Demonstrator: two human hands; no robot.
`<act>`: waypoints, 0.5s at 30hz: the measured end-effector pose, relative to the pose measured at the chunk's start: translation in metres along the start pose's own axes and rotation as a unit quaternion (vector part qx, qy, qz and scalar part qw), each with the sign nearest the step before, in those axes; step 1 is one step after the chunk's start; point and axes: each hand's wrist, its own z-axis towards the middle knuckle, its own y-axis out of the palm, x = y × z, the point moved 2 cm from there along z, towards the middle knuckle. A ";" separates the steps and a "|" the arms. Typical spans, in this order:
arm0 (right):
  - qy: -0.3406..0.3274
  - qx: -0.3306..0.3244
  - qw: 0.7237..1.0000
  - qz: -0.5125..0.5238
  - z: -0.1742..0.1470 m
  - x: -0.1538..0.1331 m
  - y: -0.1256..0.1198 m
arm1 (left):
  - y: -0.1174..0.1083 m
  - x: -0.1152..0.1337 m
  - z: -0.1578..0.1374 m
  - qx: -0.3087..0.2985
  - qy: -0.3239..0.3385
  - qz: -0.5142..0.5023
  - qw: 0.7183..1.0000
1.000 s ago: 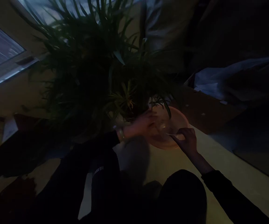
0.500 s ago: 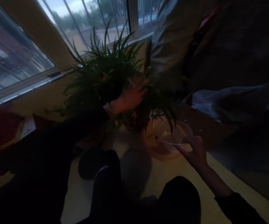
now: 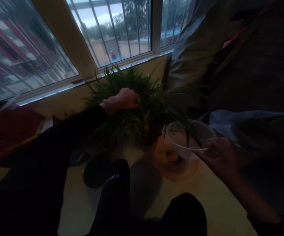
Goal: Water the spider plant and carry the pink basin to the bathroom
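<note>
Hands at a bushy green long-leaved plant [image 3: 142, 101]

The left hand [image 3: 122, 100] gripped its leaves, fingers curled; the right hand [image 3: 220, 157] clasped a clear plastic bowl [image 3: 188, 139].

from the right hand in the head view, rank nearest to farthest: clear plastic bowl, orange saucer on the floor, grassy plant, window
1. clear plastic bowl: held at its rim by the right hand.
2. orange saucer: on the floor, just below and left of the bowl.
3. grassy plant: farther left, under the left hand.
4. window: behind the plant.
</note>
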 end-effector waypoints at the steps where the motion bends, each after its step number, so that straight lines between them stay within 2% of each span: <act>1: -0.004 0.000 1.000 0.001 0.005 -0.002 -0.001 | 0.000 0.001 -0.005 -0.005 0.018 -0.003 1.000; 5: 0.003 -0.010 1.000 0.012 0.020 -0.014 -0.007 | -0.005 -0.004 -0.001 -0.023 0.042 -0.049 0.998; 8: 0.032 -0.018 0.999 0.020 0.028 -0.028 -0.015 | -0.007 -0.005 0.010 -0.062 0.058 -0.058 0.995; 11: 0.048 -0.020 0.998 0.018 0.036 -0.044 -0.026 | -0.007 0.006 0.010 -0.115 0.100 -0.018 0.988; 15: 0.047 -0.022 0.998 0.026 0.058 -0.066 -0.040 | -0.010 0.022 -0.001 -0.165 0.109 -0.001 0.980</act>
